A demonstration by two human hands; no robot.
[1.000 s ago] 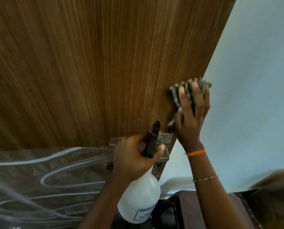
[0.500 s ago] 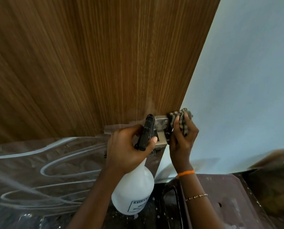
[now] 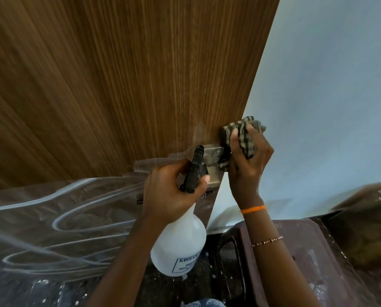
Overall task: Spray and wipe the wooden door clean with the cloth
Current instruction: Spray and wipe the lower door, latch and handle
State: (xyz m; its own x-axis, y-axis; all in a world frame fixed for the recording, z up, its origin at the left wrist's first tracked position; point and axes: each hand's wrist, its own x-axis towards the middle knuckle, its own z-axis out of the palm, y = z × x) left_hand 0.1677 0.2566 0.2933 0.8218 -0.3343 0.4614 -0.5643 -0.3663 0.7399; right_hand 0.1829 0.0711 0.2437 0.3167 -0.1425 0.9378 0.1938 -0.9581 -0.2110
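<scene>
The wooden door (image 3: 123, 80) fills the upper left, its lower part under a clear plastic film (image 3: 58, 218). My right hand (image 3: 247, 165) grips a grey checked cloth (image 3: 240, 131) and presses it on the door's right edge, just above the metal latch plate (image 3: 212, 152). My left hand (image 3: 174, 191) holds the black trigger head (image 3: 195, 169) of a white spray bottle (image 3: 180, 244), close below the latch. A faint wet patch shows on the wood left of the cloth.
A pale blue wall (image 3: 329, 96) stands right of the door's edge. A dark brown plastic stool (image 3: 296, 262) sits low on the right over a speckled dark floor (image 3: 169, 289).
My right hand slid the cloth down from the door's edge onto the latch, then a little back up. The left hand with the bottle has barely moved.
</scene>
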